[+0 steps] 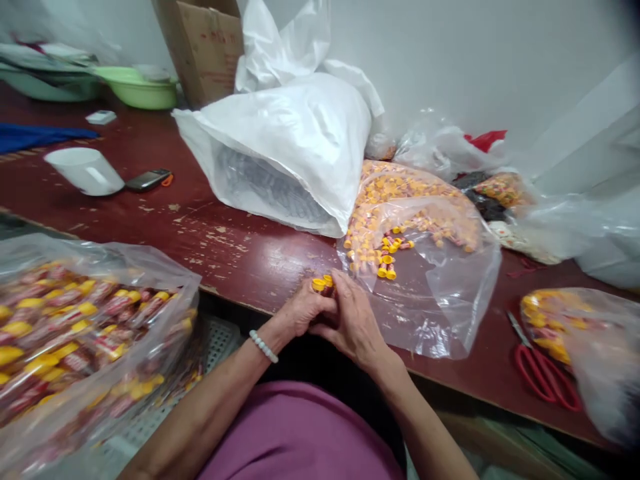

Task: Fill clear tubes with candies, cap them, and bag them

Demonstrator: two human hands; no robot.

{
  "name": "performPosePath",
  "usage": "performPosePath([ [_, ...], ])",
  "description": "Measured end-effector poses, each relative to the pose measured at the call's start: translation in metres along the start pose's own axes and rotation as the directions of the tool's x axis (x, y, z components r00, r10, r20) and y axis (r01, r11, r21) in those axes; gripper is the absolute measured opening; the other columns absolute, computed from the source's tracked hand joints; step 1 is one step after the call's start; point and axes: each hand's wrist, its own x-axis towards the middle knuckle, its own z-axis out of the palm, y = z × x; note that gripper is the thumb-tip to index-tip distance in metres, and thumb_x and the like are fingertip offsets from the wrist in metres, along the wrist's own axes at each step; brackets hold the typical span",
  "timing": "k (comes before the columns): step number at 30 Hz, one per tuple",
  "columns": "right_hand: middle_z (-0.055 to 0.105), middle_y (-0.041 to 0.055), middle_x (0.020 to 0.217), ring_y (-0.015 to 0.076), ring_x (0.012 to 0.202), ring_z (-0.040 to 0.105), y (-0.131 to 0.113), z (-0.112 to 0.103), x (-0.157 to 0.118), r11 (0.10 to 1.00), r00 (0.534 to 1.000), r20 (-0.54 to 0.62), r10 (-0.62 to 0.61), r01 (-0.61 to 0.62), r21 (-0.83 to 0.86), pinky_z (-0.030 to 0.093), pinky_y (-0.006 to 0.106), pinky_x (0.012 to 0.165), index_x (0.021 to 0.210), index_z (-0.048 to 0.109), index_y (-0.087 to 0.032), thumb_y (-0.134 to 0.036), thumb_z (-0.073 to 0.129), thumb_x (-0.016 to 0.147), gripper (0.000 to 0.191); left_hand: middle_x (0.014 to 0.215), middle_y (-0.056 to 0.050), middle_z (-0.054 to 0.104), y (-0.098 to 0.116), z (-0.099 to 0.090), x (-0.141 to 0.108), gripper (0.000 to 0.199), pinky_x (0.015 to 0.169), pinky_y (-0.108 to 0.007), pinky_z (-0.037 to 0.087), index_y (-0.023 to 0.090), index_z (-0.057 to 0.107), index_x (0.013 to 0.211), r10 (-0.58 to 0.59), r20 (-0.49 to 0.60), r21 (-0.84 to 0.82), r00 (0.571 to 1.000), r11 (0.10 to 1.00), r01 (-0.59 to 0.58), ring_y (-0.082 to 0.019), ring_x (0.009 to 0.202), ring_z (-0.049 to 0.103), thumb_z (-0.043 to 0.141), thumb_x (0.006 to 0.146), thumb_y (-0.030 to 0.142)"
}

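Observation:
My left hand [303,311] is closed near the table's front edge, with small yellow-capped pieces [319,285] showing above its fingers. My right hand [359,321] meets it from the right, its fingers bent against the same pieces. Their lower parts are hidden by my fingers. Just beyond my right hand, loose yellow-and-pink caps [387,260] lie at the mouth of a clear plastic bag [450,313] full of more of them. Behind my hands, a white sack [305,127] lies with its mouth open, showing clear plastic tubes [270,183].
At left, a large clear bag holds brown, yellow-capped tubes [75,327] over a white crate [220,340]. Red-handled scissors [545,373] and another bag of caps [555,320] lie at right. A white cup [85,170], phone [149,179] and green basin [143,90] stand back left.

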Motion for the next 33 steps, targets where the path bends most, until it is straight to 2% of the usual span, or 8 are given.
performPosePath([
  [7,0.056,0.0152,0.119,0.0282,0.105,0.058,-0.004,0.016,0.011,0.998,0.981,-0.184,-0.060,0.053,-0.044,0.052,0.042,0.083,0.138,0.036,-0.020,-0.036,0.058,0.082,0.062,0.058,0.004,0.051,0.011,0.004,-0.011,0.019,0.050,-0.019,0.038,0.013,0.052,0.058,0.020,-0.151,-0.102,0.988,0.994,-0.036,-0.007,0.052,0.046,0.061,0.042,0.005],
  [12,0.045,0.0182,0.133,0.0339,0.120,0.047,-0.025,0.015,0.029,0.982,0.976,-0.113,-0.185,0.187,0.003,0.044,0.051,0.095,0.139,0.032,-0.017,-0.043,0.057,0.081,0.068,0.059,0.004,0.054,0.021,-0.009,-0.032,0.020,0.051,-0.019,0.040,0.013,0.055,0.061,0.065,-0.228,-0.089,0.971,0.992,-0.087,-0.008,0.054,0.048,0.060,0.044,0.006],
  [17,0.056,0.0157,0.116,0.0298,0.104,0.056,-0.036,0.030,0.038,0.959,0.960,-0.083,-0.267,0.273,0.077,0.050,0.045,0.085,0.132,0.039,-0.016,-0.045,0.056,0.081,0.061,0.056,0.004,0.054,0.026,-0.024,-0.052,0.016,0.049,-0.020,0.039,0.013,0.054,0.057,0.026,-0.271,-0.056,0.962,0.998,-0.043,-0.008,0.051,0.047,0.060,0.043,0.009],
  [22,0.059,0.0127,0.110,0.0266,0.099,0.058,-0.064,0.036,0.048,0.943,0.955,-0.124,-0.268,0.287,0.167,0.052,0.041,0.084,0.122,0.047,-0.016,-0.027,0.059,0.074,0.051,0.058,0.004,0.052,0.033,-0.036,-0.071,0.018,0.053,-0.020,0.040,0.013,0.056,0.061,0.138,-0.350,0.051,0.927,0.990,-0.129,-0.008,0.055,0.047,0.059,0.044,0.007],
  [26,0.042,0.0161,0.135,0.0296,0.122,0.045,-0.091,0.034,0.054,0.906,0.961,-0.045,-0.272,0.272,0.325,0.045,0.047,0.097,0.134,0.034,-0.017,-0.027,0.060,0.073,0.066,0.060,0.004,0.050,0.064,-0.046,-0.108,0.015,0.055,-0.020,0.038,0.013,0.053,0.063,0.231,-0.319,0.299,0.919,0.945,-0.134,-0.007,0.057,0.045,0.058,0.050,0.007],
  [29,0.026,0.0171,0.146,0.0325,0.133,0.031,-0.085,0.036,0.051,0.901,0.975,-0.055,-0.214,0.219,0.374,0.038,0.052,0.103,0.141,0.021,-0.019,-0.036,0.064,0.074,0.081,0.068,0.002,0.055,0.105,-0.067,-0.149,0.018,0.058,-0.021,0.039,0.014,0.057,0.077,0.379,-0.460,0.554,0.803,0.829,-0.074,-0.009,0.062,0.049,0.063,0.060,0.014],
  [32,0.035,0.0157,0.140,0.0303,0.124,0.044,-0.055,0.042,0.045,0.926,0.997,-0.048,-0.064,0.078,0.370,0.044,0.051,0.097,0.137,0.034,-0.021,-0.037,0.062,0.078,0.067,0.065,0.002,0.054,0.137,-0.107,-0.189,0.015,0.059,-0.024,0.041,0.015,0.059,0.073,0.487,-0.587,0.729,0.647,0.665,0.161,-0.012,0.063,0.051,0.066,0.060,0.017],
  [33,0.039,0.0152,0.137,0.0286,0.118,0.049,-0.043,0.045,0.042,0.930,0.999,-0.043,-0.009,0.024,0.367,0.047,0.049,0.093,0.133,0.039,-0.022,-0.036,0.060,0.079,0.060,0.063,0.002,0.053,0.142,-0.122,-0.200,0.014,0.059,-0.025,0.041,0.016,0.059,0.070,0.490,-0.600,0.756,0.632,0.606,0.248,-0.013,0.063,0.052,0.067,0.058,0.017],
])
